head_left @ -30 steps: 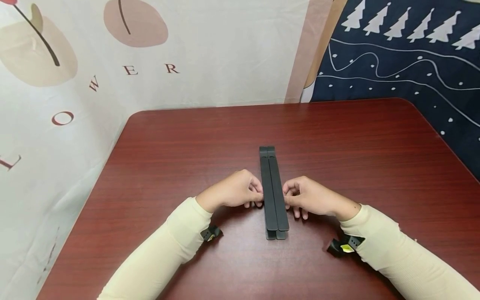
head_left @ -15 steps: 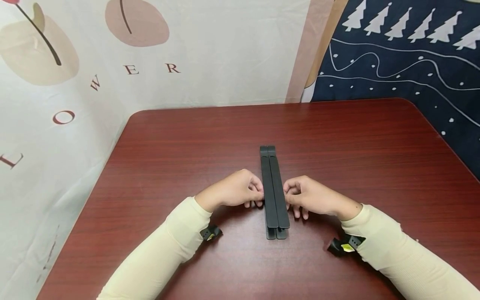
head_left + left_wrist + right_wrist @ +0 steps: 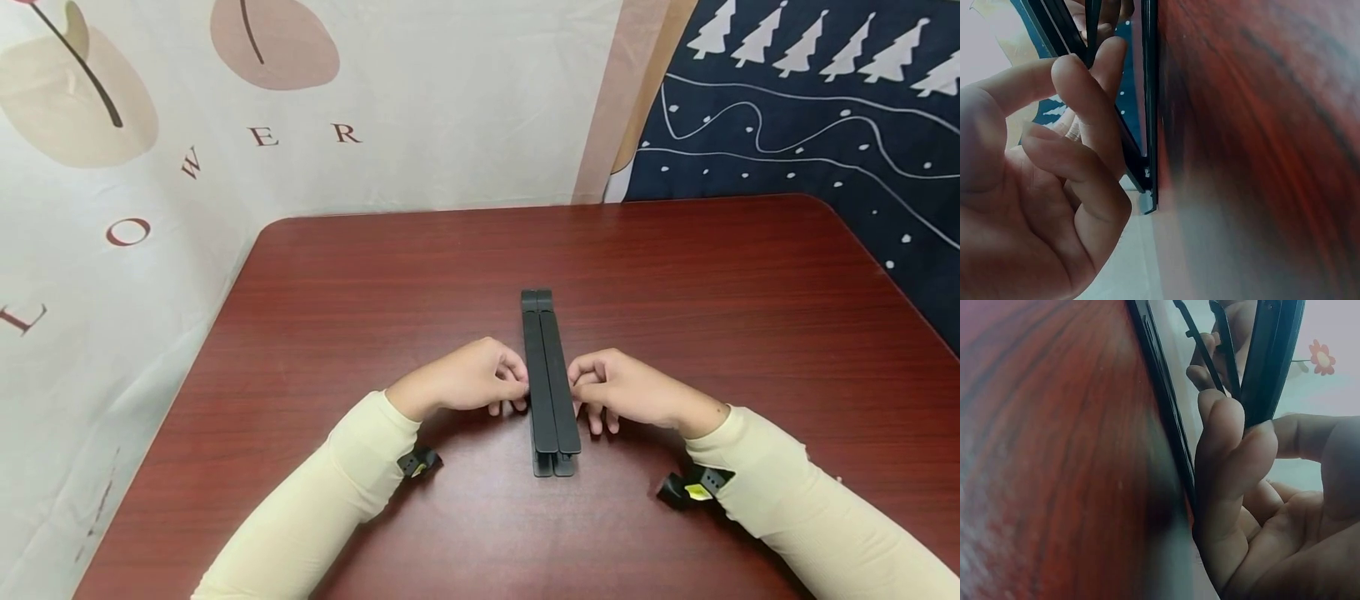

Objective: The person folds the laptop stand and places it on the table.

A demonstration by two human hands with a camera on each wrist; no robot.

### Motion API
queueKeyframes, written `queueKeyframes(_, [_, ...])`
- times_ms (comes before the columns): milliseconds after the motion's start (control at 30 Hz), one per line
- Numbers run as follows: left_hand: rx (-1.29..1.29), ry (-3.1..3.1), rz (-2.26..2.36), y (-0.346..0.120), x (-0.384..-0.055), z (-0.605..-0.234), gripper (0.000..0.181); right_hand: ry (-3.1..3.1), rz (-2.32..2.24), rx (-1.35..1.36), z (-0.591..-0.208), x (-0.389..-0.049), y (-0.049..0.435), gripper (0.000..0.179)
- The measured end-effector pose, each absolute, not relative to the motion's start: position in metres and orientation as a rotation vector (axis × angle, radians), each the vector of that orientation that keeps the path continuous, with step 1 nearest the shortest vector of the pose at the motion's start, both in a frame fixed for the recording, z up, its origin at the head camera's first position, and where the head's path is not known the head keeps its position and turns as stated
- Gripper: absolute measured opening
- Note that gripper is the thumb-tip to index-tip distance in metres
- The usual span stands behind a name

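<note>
A black folding laptop stand [image 3: 550, 379] lies lengthwise at the middle of the table, its two long bars side by side. From the side, the right wrist view shows an upper bar [image 3: 1270, 356] tilted up from a base bar [image 3: 1165, 394], with thin support legs [image 3: 1225, 347] between them. My left hand [image 3: 476, 375] pinches the stand at its left side, thumb and fingertips right at the edge. On the opposite side, my right hand [image 3: 626, 386] pinches it too, fingers curled in between the bars. The far fingertips are partly hidden by the stand.
The reddish-brown wooden table [image 3: 397, 275] extends around the stand. Behind it hangs a pale cloth [image 3: 450, 100] with letters, beside a dark blue cloth [image 3: 795, 133] with white trees. A small black camera [image 3: 418, 462] sits at the left wrist, another camera [image 3: 686, 490] at the right.
The near end of the upper bars has risen slightly, widening the gap above the base. Both hands stay at the same places along the stand.
</note>
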State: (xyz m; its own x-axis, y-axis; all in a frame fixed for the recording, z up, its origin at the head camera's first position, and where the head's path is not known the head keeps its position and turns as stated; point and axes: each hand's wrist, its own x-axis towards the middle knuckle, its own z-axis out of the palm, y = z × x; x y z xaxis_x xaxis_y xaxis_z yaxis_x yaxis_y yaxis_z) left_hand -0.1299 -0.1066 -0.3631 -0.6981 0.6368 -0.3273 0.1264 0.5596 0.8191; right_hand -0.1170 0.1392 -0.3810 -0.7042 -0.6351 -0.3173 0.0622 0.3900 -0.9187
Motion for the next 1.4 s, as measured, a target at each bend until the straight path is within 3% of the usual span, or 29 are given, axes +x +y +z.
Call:
queueKeyframes(500, [0.608,2.211,1.024,-0.1061,-0.1284,-0.3602,0.023,1.983,-1.351,-0.421,-0.3769,-0.1162,0.1377,0.020])
queueKeyframes(1400, [0.646,2.101,0.998,-0.1075,-0.1290,-0.3652,0.019,1.945,-1.263,-0.490,-0.3831,-0.1161,0.1389,0.025])
